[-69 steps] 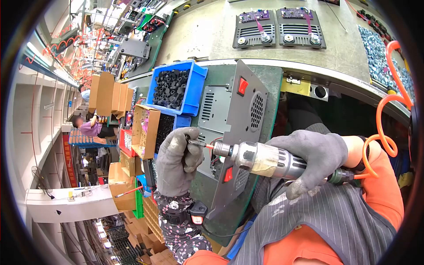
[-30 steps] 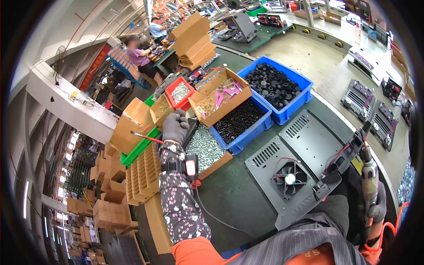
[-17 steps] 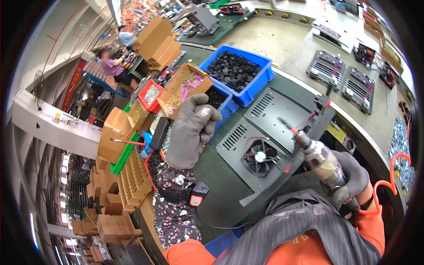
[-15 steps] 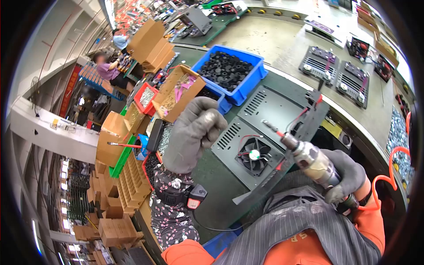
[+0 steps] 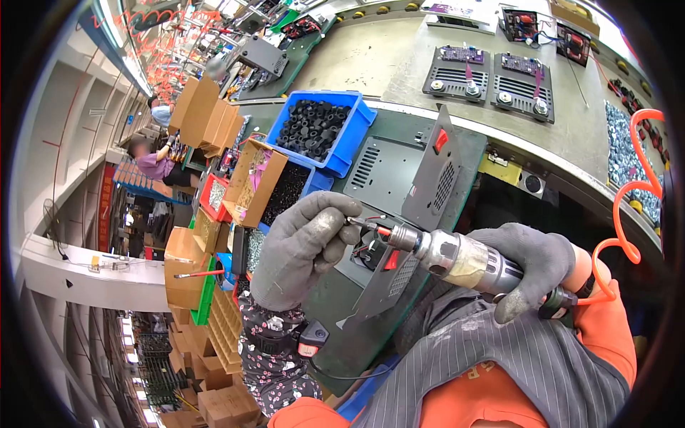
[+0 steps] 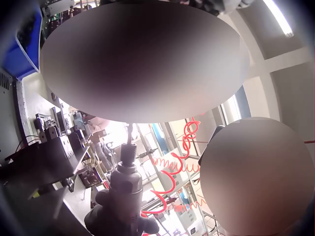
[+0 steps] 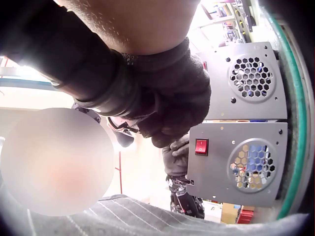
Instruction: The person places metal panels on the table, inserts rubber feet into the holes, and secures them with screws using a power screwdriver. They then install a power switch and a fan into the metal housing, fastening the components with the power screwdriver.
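Note:
My gloved right hand (image 5: 531, 260) grips a pneumatic screwdriver (image 5: 464, 262), its bit aimed at my left hand. Thumb and forefinger of the gloved left hand (image 5: 296, 250) pinch a small dark screw right at the bit's tip. Under the tool lie two dark metal cases, their upright panels (image 5: 441, 171) carrying red rocker switches (image 5: 440, 140) and honeycomb vents. A fan (image 5: 369, 251) sits in the nearer case, partly hidden by the tool. In the left wrist view the screwdriver (image 6: 127, 179) points upward. The right wrist view shows the right hand (image 7: 170, 98) from behind, beside the two panels.
Beyond the left hand stand a blue bin (image 5: 362, 132) of black rubber parts, another of small black pieces, and a cardboard box (image 5: 262, 192). An orange coiled hose (image 5: 621, 178) runs from the tool. Vented plates (image 5: 524, 93) lie on the far bench. Other people work in the background.
My left hand went from the screwdriver's tip to the small-parts containers, then came back to the bit. The right hand lowered the screwdriver aside and raised it again. The head view turned and returned.

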### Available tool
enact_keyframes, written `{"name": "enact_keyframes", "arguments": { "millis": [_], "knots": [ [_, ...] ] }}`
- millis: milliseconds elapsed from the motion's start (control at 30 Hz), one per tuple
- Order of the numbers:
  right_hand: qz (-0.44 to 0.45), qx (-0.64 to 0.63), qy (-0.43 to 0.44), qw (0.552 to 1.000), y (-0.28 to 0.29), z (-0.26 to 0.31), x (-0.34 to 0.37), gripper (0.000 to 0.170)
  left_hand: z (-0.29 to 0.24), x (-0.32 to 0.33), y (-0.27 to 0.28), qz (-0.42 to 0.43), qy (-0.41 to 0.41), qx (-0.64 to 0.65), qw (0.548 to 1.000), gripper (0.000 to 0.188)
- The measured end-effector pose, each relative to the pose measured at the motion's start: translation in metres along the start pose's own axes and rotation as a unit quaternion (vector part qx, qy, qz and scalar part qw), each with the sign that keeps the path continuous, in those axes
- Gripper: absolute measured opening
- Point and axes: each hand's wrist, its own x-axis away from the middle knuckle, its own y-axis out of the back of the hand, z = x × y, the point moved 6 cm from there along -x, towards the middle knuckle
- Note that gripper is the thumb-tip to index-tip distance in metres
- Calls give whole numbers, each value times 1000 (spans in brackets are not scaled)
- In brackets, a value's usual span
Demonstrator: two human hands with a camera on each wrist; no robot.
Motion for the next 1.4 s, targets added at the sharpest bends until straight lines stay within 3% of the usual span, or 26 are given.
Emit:
{"name": "enact_keyframes", "arguments": {
  "millis": [333, 400, 433, 567, 667, 700, 733, 767, 800, 833, 900, 967, 1000, 1067, 1100, 1233, 1400],
  "knots": [
    [12, -100, -86, 991, 2, -11, 13, 71, 1, -5, -15, 14, 37, -25, 999, 22],
    [-6, 72, -20, 997, 7, -4, 14, 69, -4, -7, -19, 8, 61, -99, 993, 21],
    [-8, 67, -25, 997, 7, -6, 15, 69, -5, -8, -21, 0, 80, -173, 982, 21],
    [-26, 98, -12, 995, 9, -15, 22, 70, -5, -13, -34, 14, 93, -218, 971, 28],
    [-59, 104, 35, 992, 15, -10, 31, 72, -21, -22, -31, -19, -45, -337, 940, 47],
    [-60, 59, -10, 996, 18, -12, 38, 74, -22, -26, -29, -24, -56, -368, 928, 51],
    [-89, -7, 5, 996, 22, -17, 46, 74, -25, -31, -29, -29, -66, -397, 915, 55],
    [-97, -7, -13, 995, 26, -21, 56, 74, -26, -40, -35, -18, -63, -437, 897, 59],
    [-105, -5, -30, 994, 30, -24, 64, 74, -25, -46, -31, -1, -9, -525, 851, 60],
    [-161, -36, 10, 986, 31, -30, 70, 76, -19, -52, -34, 20, 13, -534, 845, 59],
    [-168, -29, -79, 982, 39, -48, 84, 73, -8, -64, -40, 45, 37, -536, 842, 57],
    [-177, -26, -123, 976, 39, -67, 89, 69, 0, -76, -49, 75, 27, -643, 762, 52],
    [-170, -21, -147, 974, 39, -77, 89, 67, 0, -83, -51, 79, 29, -643, 762, 52],
    [-148, -5, -166, 975, 37, -93, 87, 63, 17, -90, -52, 152, 161, -586, 779, 47],
    [-134, 9, -192, 972, 36, -99, 85, 63, 25, -93, -53, 192, 177, -570, 779, 43],
    [-102, 9, -212, 972, 34, -119, 79, 63, 29, -96, -51, 184, 227, -561, 774, 40],
    [-90, 1, -221, 971, 35, -135, 72, 61, 29, -93, -55, 172, 246, -484, 822, 36]
  ]
}}
